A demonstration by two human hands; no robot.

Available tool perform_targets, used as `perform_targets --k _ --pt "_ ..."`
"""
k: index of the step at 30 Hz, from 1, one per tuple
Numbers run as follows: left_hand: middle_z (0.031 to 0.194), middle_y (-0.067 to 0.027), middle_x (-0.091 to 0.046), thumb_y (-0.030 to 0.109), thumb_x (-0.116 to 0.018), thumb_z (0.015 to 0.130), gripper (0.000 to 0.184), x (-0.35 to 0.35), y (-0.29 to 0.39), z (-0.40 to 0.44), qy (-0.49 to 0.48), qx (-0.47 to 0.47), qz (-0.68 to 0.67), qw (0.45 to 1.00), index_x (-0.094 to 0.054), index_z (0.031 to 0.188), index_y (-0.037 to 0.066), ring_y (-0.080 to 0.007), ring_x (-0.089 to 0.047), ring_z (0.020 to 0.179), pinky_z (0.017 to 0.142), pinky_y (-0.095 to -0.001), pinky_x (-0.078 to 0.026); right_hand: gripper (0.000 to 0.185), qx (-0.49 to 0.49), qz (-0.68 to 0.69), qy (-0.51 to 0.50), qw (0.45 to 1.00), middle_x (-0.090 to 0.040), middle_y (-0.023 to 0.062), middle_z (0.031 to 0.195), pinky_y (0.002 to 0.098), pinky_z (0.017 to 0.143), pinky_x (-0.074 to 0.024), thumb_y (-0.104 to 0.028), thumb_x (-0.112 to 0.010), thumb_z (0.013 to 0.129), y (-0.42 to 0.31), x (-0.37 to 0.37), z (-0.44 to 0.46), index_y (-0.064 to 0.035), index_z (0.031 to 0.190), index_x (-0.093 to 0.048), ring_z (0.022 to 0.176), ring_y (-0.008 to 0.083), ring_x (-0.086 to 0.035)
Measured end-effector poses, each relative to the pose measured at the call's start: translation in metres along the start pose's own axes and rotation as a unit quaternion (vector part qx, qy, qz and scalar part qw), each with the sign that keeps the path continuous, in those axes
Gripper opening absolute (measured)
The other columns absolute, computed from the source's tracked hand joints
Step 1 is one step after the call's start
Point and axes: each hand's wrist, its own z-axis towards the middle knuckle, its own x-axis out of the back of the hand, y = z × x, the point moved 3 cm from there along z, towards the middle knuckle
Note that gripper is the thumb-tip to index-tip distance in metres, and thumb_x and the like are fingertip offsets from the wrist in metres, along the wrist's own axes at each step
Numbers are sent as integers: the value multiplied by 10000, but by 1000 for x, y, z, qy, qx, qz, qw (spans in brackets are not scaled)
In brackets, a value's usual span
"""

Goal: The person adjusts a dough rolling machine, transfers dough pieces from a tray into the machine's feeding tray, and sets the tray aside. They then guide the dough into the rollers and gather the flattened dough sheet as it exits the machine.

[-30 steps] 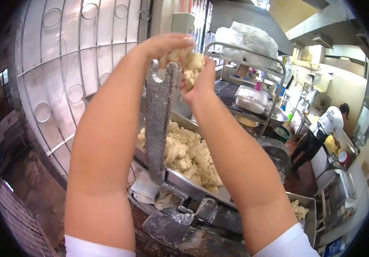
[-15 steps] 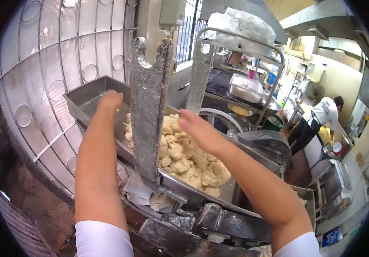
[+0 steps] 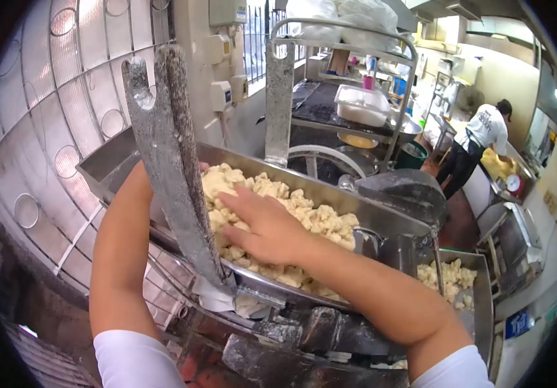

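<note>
A heap of pale, lumpy dough (image 3: 320,223) lies in a long metal trough (image 3: 382,212). My right hand (image 3: 262,226) rests on the dough near the trough's middle, its fingers spread and pointing left. Behind the upright metal bracket (image 3: 174,155), my left arm reaches into the trough's left part. Only a bit of my left hand (image 3: 203,167) shows past the bracket, at the dough's far left edge; its fingers are mostly hidden.
More dough pieces (image 3: 450,279) lie in a metal tray at the right. Behind the trough stands a rack (image 3: 340,132) with a white tub (image 3: 361,105). A person (image 3: 482,139) bends over a counter at the far right. Barred panels line the left.
The dough that was in my raised hands is no longer held up. My right hand has come down onto the heap, and my left hand has moved from the trough's left end toward the dough.
</note>
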Motion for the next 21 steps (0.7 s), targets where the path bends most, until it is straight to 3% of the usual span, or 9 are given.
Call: perform_targets --k 2,3,6,9,12,15,17,19,21 --pt "993 -89 -681 476 -527 916 500 9 -6 16 11 -44 73 996 -647 1097 25 -173 -646 826 725 -335 -526 527 44 -36 -48 997 -366 255 1421 474 1061 -284 -404 -481 906 -12 -8 17 -71 1315 -485 1297 373 -384" --pt "998 -94 -679 472 -532 914 498 10 -9 13 10 -48 75 996 -645 1098 23 -179 -643 837 736 -337 -521 435 71 -77 -14 994 -425 221 1388 488 1028 -318 -361 -509 886 -21 -16 24 -73 1204 -582 1248 374 -432" --pt "1015 -110 -671 459 -545 908 493 5 -12 5 13 -61 70 996 -640 1102 16 -199 -634 871 767 -344 -508 387 41 -160 -120 979 -530 188 1295 478 1025 -324 -339 -535 865 -44 -27 49 -82 1137 -631 1212 348 -469" --pt "1031 -126 -663 447 -559 902 488 -3 -19 1 18 -71 57 996 -634 1105 10 -218 -625 905 798 -350 -494 355 50 10 -78 996 -621 170 1157 414 966 -401 -339 -561 841 -27 -48 65 -82 1061 -672 1120 310 -552" --pt "1047 -142 -656 435 -573 895 485 -10 -25 -3 24 -83 36 996 -629 1109 4 -237 -616 939 830 -356 -481 343 -55 16 -78 995 -657 179 1042 381 861 -469 -337 -568 830 -15 -51 65 -75 1023 -677 992 293 -616" --pt "1064 -159 -648 423 -587 889 482 -17 -22 -8 36 -105 22 994 -623 1113 -3 -257 -607 973 861 -363 -467 336 -113 266 3 957 -662 182 987 402 785 -500 -339 -555 838 1 -22 56 -62 982 -679 887 323 -637" --pt "1074 -169 -643 415 -596 885 481 -20 -20 -8 60 -135 9 989 -620 1115 -7 -270 -601 995 882 -367 -458 363 -83 49 -5 995 -649 181 1019 430 822 -483 -368 -529 861 -14 9 32 -60 988 -671 935 331 -618" --pt "1085 -180 -638 407 -605 881 481 -19 -14 -10 125 -195 -21 973 -616 1118 -11 -283 -595 1018 903 -371 -449 421 -18 -122 -31 992 -602 191 1108 456 892 -444 -416 -465 904 -8 3 17 -61 1033 -651 1034 345 -572" --pt "1096 -191 -633 399 -614 877 481 -14 -13 -18 224 -268 -61 935 -612 1120 -16 -295 -589 1040 924 -376 -440 422 -33 -53 -38 997 -569 198 1167 455 931 -420 -416 -446 914 12 -8 26 -78 1065 -649 1094 349 -536"
